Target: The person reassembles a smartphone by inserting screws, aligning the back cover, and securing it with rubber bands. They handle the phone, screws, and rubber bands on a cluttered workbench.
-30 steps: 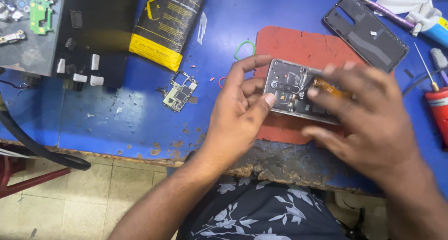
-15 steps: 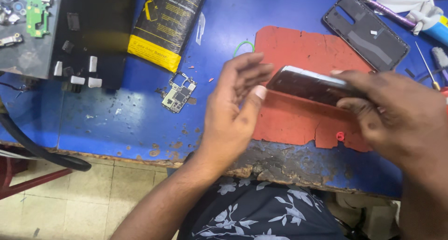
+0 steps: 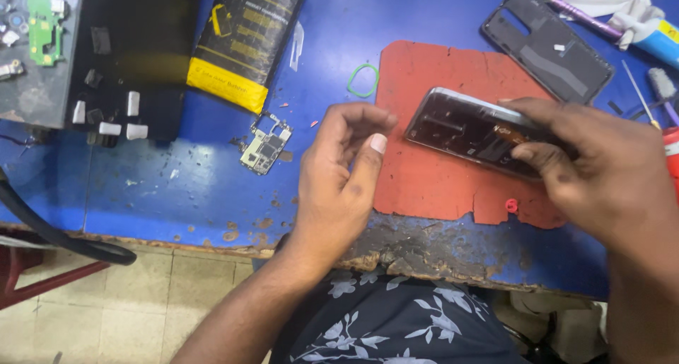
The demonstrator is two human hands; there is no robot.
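One opened phone (image 3: 470, 133), held over the red mat (image 3: 438, 173) in the right hand (image 3: 601, 173), grip closed on its end; left hand (image 3: 339, 173) beside the mat's left edge, fingers curled, holding nothing; loose circuit board (image 3: 263, 146) further left on the desk (image 3: 177, 187).

2 hands (image 3: 339, 173) (image 3: 601, 173), 1 opened phone (image 3: 467, 130) — 1 back cover (image 3: 548, 45), 1 red mat (image 3: 438, 173), 1 loose circuit board (image 3: 263, 146).

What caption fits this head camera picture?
Right hand holds an opened phone over a red mat; left hand hovers empty.

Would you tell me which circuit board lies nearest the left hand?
The small pale circuit board on the blue table, beside the left hand; the green board sits far off.
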